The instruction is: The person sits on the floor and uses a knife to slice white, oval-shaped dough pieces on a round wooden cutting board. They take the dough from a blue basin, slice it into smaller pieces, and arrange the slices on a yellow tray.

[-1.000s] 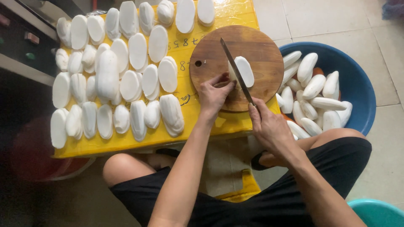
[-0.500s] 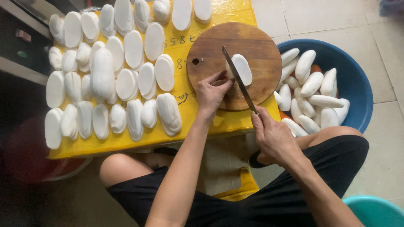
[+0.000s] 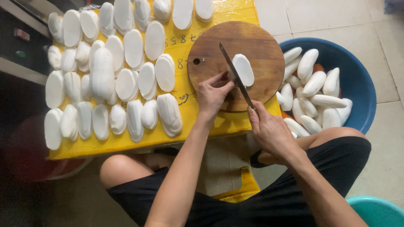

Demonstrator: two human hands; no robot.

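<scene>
- White oval piece (image 3: 243, 69) lies on the round wooden board (image 3: 261, 46) at upper centre of the frame; the left hand (image 3: 212, 94) steadies it, fingers pressed at its left edge, not closed around it.
- The right hand (image 3: 271, 132) is clenched around the handle of the knife (image 3: 235, 73), whose blade rests along the piece.
- Judging by the many white slabs (image 3: 126, 75) laid in rows on the yellow tabletop (image 3: 189, 109), much slicing looks done.
- The blue basin (image 3: 357, 80) at right still holds many whole white pieces (image 3: 315, 84), so plenty remains.

A food-preparation spot on a tiled floor (image 3: 336, 21): beside the round cutting board (image 3: 256, 46), white slices (image 3: 134, 48) and a full blue basin (image 3: 362, 84).
</scene>
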